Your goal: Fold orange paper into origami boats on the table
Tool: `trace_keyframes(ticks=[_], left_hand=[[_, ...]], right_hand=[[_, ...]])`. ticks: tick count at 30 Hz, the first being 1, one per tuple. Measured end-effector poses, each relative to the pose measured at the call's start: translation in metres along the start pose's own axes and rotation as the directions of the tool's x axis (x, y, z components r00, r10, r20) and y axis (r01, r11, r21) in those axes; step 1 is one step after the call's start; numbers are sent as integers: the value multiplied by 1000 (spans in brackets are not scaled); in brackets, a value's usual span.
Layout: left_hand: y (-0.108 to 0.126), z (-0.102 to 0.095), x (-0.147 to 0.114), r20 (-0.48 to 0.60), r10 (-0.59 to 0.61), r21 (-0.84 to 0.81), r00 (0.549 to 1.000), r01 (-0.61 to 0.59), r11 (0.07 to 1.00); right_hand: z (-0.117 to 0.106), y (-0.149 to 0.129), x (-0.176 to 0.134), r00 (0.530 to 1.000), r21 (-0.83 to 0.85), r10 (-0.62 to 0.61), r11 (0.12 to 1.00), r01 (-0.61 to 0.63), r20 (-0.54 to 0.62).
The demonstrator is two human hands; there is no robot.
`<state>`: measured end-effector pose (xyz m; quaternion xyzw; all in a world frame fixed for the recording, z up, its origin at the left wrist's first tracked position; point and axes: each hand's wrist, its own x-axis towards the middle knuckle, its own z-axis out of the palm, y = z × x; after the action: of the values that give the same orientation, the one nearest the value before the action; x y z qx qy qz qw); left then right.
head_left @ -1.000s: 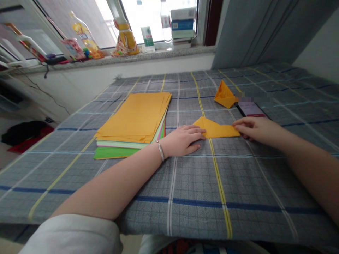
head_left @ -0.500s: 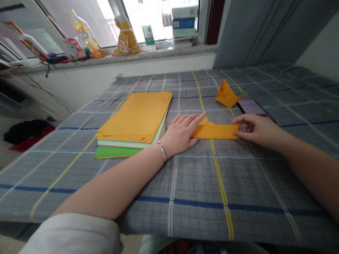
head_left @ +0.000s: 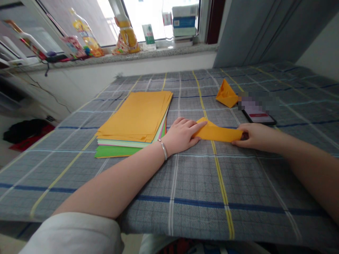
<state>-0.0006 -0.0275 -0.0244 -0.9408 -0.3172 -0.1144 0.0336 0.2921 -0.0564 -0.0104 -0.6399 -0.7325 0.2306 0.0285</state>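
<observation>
A folded strip of orange paper (head_left: 221, 134), with a raised pointed flap on its upper side, lies on the cloth between my two hands. Over its left end rests my left hand (head_left: 182, 135), index finger stretched across the top and thumb apart along the near edge. My right hand (head_left: 251, 135) pinches the strip's right end between thumb and fingers, and that end looks slightly raised and bent. Some of the left end is hidden under my left hand. Beyond the strip stands a finished-looking orange paper boat (head_left: 226, 94).
To the left lies a stack of coloured paper (head_left: 137, 114), orange on top. A phone (head_left: 258, 113) lies beyond my right hand, partly blurred out. A checked cloth (head_left: 196, 180) covers the table. Bottles (head_left: 86, 33) and boxes (head_left: 185, 22) line the windowsill.
My right hand has shifted slightly right and nearer to me, its fingers closing round the strip's end, which now bends. My left hand's fingers have drawn back a little. More of the phone shows.
</observation>
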Motion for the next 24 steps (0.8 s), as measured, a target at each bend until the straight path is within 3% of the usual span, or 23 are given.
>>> trace_keyframes(ticks=[3, 7, 12, 16, 18, 24], left_hand=[[-1, 2, 0, -2, 1, -12, 1000, -1, 1000], [-2, 4, 0, -4, 1, -21, 1000, -1, 1000], [-2, 4, 1, 9, -10, -32, 1000, 10, 999], [-2, 4, 1, 14, -13, -43, 1000, 14, 999], [-2, 4, 1, 11, -15, -52, 1000, 16, 999], [-2, 6, 1, 14, 3, -70, 1000, -2, 998]], right_hand=[[-1, 6, 2, 998, -28, 30, 999, -28, 49], [-5, 19, 4, 996, -30, -30, 999, 33, 85], [-12, 25, 2, 989, 101, -63, 994, 49, 137], [-12, 22, 3, 998, 215, -22, 977, 8, 62], [-10, 20, 5, 999, 198, 5, 980, -12, 36], [-8, 16, 8, 992, 18, 54, 998, -57, 113]])
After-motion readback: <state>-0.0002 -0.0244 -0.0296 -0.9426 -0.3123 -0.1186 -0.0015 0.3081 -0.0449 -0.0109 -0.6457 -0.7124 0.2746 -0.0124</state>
